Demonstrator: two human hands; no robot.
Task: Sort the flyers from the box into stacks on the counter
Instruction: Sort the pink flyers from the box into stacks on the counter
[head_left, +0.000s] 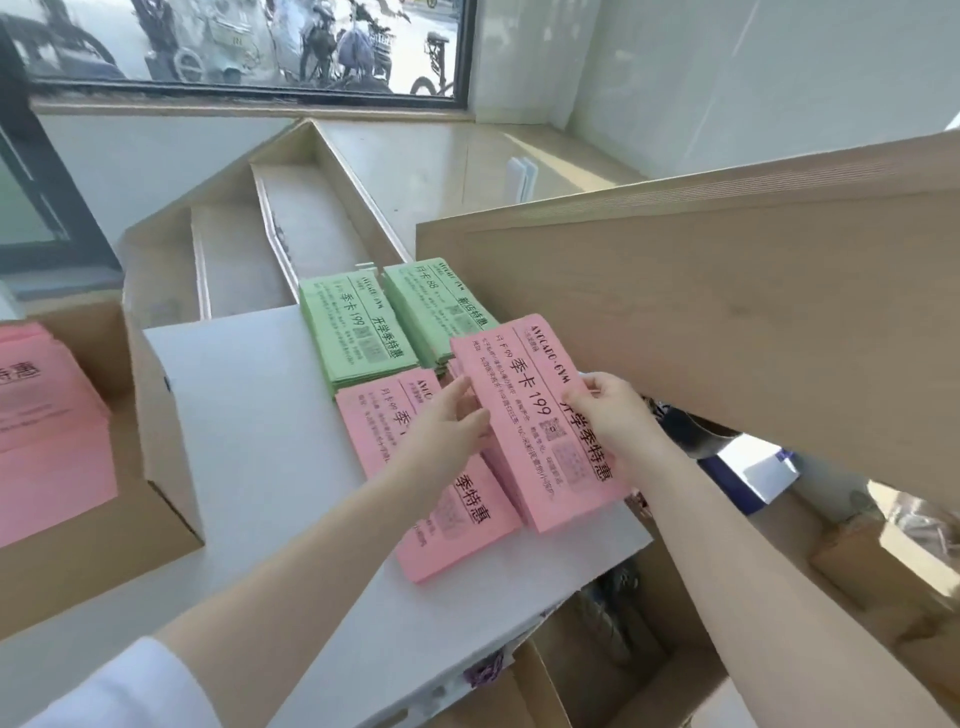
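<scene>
Flyers, a pink bundle (540, 421), sit gripped between both hands over the white table (249, 441): left fingers (467, 402) curl on its left edge, right hand (615, 415) pinches its right edge. The left hand (447, 426) crosses a flat pink stack (441, 499) lying just left of the bundle. Two green stacks (358, 332) (436, 306) lie side by side just beyond the bundle. Far left of the bundle, an open cardboard box (156, 415) holds more pink flyers (47, 415). A wooden panel (727, 322) rises to the right.
</scene>
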